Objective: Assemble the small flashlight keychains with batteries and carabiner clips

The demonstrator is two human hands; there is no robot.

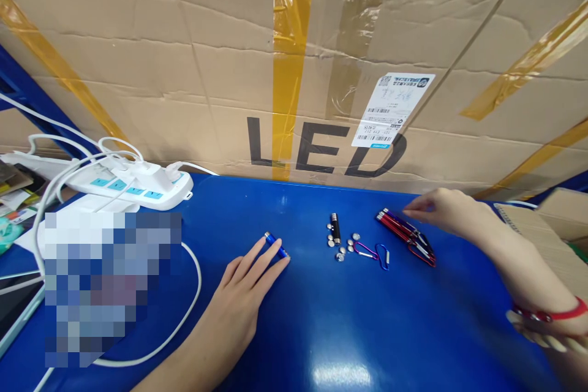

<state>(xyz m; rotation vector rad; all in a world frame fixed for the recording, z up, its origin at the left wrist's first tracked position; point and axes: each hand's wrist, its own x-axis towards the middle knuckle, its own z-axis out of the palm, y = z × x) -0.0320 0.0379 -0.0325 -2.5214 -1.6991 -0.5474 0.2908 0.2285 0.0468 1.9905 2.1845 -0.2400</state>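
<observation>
Resting across the near part of the blue table (321,331), our left hand (243,294) has its fingers stretched out and slightly spread. The fingertips lie over a small blue tube (271,237), which sits under them on the tabletop; we see contact from above but no closed grip.

A little farther, to the right, several silver button cells (331,243) lie loose around a black tube (335,229). A purple clip (365,250) and a blue clip (382,257) lie just beside the cells.

Next to these is a bundle of red tubes (395,226) with clips at one end. Our right hand (443,211) hangs at its far side, fingers bent and drawn together; blur keeps us from telling whether they hold anything.

We judge the step in hand to be steadying the blue tube while the right hand works at the bundle. The next move would call for a fine fingertip pinch on one slim piece, freeing its clip without tangling the rest.

Beyond, a white power strip (184,184) stands near a large carton (220,43).
</observation>
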